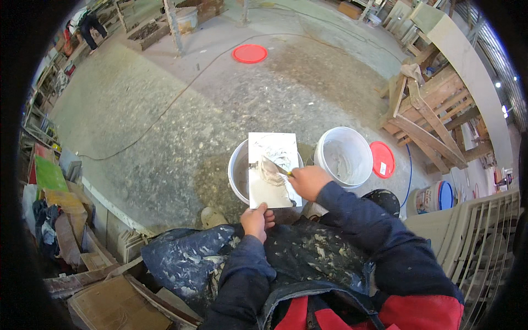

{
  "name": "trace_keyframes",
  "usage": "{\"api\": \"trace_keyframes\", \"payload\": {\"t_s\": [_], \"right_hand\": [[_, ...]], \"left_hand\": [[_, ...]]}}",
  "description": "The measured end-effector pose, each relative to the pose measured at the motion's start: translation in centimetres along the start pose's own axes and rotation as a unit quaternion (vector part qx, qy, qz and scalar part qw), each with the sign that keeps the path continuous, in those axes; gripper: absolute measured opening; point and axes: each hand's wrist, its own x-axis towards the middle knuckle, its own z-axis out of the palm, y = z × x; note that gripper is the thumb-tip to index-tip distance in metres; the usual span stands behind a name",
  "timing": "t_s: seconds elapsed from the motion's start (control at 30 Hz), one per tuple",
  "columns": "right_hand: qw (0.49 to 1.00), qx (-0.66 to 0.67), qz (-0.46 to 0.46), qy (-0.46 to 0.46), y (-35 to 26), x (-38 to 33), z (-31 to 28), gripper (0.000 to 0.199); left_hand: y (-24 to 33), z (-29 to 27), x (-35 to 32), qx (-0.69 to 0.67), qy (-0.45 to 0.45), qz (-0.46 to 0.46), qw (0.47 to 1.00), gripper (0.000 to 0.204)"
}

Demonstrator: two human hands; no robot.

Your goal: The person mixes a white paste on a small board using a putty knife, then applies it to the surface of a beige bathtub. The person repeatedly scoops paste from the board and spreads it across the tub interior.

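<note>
My left hand grips the near edge of a white rectangular board, thumb on top. The board lies over a white bucket, hiding most of its opening. Wet white and greyish paste is smeared across the board's middle and far part. In my right hand is a putty knife, its blade pressed into the paste. Just right of the board stands a second white bucket, with paste residue on its inner wall and bottom.
Red lids lie on the stained floor. A wooden frame stands at the right, near a bucket with a blue lid. A cable crosses the floor. Another person bends over at the far left.
</note>
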Motion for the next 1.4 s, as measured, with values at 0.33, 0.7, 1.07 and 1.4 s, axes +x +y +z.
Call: {"api": "trace_keyframes", "payload": {"t_s": [0.33, 0.7, 1.07, 1.4], "right_hand": [[0.998, 0.016, 0.031, 0.048, 0.2, 2.9, 1.2, 0.037], [0.998, 0.005, 0.053, 0.039, 0.0, 3.0, 1.1, 0.028], [0.995, -0.013, 0.076, 0.057, 2.4, 3.9, 1.3, 0.033], [0.996, -0.019, 0.066, 0.05, 4.1, 3.5, -0.4, 0.036]], "left_hand": [[0.1, 0.4, 0.4, 0.0, -0.011, 0.004, 1.0, 0.026], [0.4, 0.7, 0.2, 0.009, -0.003, 0.006, 1.0, 0.024], [0.6, 1.4, 0.3, 0.019, -0.014, 0.007, 1.0, 0.025], [0.7, 1.4, 0.0, -0.001, 0.004, 0.013, 1.0, 0.02]]}}
